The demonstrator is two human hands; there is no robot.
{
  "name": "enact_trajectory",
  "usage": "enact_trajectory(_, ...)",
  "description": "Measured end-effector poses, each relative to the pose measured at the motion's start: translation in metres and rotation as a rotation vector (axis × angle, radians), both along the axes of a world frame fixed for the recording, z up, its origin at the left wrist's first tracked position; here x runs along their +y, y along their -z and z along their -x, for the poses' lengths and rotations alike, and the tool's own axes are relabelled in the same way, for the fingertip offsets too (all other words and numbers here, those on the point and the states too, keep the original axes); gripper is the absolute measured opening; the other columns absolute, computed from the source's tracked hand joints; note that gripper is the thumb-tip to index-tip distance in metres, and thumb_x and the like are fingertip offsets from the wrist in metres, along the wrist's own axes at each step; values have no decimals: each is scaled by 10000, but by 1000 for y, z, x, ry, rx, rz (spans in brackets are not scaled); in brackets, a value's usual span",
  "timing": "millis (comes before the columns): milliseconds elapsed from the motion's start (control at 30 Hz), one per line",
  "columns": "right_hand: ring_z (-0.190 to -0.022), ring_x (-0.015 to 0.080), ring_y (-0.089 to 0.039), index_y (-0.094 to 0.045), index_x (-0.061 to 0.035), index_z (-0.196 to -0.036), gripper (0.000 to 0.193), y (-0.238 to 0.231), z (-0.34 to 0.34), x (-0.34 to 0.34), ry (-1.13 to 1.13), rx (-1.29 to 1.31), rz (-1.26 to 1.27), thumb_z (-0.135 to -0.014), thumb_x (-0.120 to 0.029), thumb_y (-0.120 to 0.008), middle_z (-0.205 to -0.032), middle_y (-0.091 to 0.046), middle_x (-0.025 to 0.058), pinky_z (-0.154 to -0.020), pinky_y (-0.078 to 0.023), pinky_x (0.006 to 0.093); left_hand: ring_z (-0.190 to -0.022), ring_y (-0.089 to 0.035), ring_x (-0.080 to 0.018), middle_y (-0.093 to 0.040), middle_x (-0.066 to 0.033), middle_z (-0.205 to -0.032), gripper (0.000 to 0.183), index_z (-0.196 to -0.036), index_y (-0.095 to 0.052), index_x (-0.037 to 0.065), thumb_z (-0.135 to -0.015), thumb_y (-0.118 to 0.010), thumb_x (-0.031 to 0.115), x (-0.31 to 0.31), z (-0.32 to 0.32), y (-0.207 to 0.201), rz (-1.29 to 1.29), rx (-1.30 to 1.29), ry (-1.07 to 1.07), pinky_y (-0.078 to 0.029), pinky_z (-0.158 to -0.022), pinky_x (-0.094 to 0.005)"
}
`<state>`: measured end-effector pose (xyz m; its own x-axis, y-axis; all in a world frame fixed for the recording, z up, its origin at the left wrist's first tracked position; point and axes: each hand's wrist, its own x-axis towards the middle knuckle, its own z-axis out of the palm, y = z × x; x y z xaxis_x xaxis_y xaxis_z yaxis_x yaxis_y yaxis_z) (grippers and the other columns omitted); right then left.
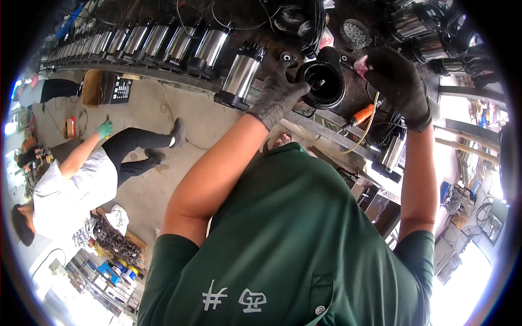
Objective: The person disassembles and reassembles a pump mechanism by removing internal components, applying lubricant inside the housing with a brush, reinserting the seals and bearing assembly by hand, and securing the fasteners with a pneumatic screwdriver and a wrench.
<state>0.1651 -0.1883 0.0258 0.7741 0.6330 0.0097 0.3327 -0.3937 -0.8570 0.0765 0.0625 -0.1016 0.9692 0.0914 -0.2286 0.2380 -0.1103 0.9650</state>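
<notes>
Two gloved hands at black round pump housing (324, 82) on table (304, 120).
L hand (278, 89) grip pressed on housing's left rim; R hand (396, 81) w/ pinkish bit (361, 66), fingers curled, upper right, just beside. Shaft axis faces cam; L nearer.

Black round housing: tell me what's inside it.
A short shaft stands at the centre of the black housing, ringed by dark recess. The left hand grips its left rim; anything deeper is too dark to see.

Round housing (322, 82) between both hands
</notes>
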Motion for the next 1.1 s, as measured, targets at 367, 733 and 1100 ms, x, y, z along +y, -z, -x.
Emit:
enact_trajectory(367,-997,87,-620,-641,-43,-1250,448,27,126,-13,524,354,-607,-841,102,-750,-1105,-668,7,-882,-523,253,-672,-520,-77,-558,0,-780,307,-1266,-637,51,-983,-634,169,-15,43,-71,385,184,37,-405,-568,-233)
enact_trajectory(733,-844,75,-616,-629,-61,-1197,410,0,171,-17,464,223,-744,-844,-27,-834,-1038,-658,17,-720,-516,239,-678,-521,-76,-591,-9,-845,525,-1222,-610,17,-972,-682,472,-70,72,-130,675,320,410,-385,-583,-228)
enact_trajectory(1100,-757,81,-587,-706,-39,-1081,320,-8,194,-42,461,86,-746,-799,2,-850,-992,-679,43,-642,-464,243,-717,-502,-77,-591,-9,-988,469,-1297,-609,48,-963,-729,354,-93,84,-144,866,445,541,-394,-605,-221)
